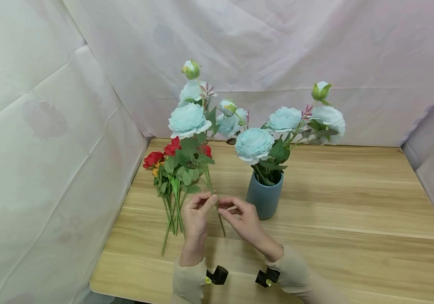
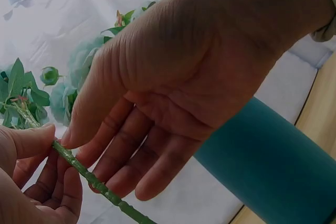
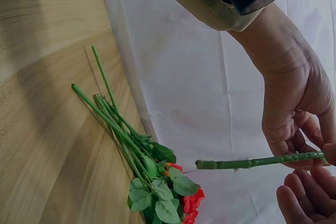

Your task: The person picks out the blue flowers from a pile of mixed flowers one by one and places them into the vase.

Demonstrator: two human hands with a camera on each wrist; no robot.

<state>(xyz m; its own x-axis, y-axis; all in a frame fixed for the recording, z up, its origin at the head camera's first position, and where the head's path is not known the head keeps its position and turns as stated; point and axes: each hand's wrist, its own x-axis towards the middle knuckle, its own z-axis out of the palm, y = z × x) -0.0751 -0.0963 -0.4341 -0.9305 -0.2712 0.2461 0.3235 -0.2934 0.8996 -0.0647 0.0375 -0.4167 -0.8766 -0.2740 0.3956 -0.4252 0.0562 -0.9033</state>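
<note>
My left hand (image 1: 197, 216) pinches the green stem (image 1: 221, 223) of a light blue peony spray (image 1: 189, 120) between thumb and fingers. The spray stands up above the hand, blooms at the top, and the bare stem end points down toward me. My right hand (image 1: 246, 220) holds the same stem just below, thumb and forefinger at it, other fingers loosely bent. In the left wrist view my right hand (image 2: 157, 93) spans the frame with the stem (image 2: 86, 174) across its fingertips. In the right wrist view the stem's cut end (image 3: 207, 164) sticks out from the hands.
A blue-grey vase (image 1: 264, 196) with light blue peonies (image 1: 254, 145) stands right of my hands on the wooden table (image 1: 353, 219). Red roses (image 1: 153, 159) with green stems (image 1: 169, 234) and a little orange lie at the left. Pale cloth (image 1: 277, 50) hangs behind and at the sides.
</note>
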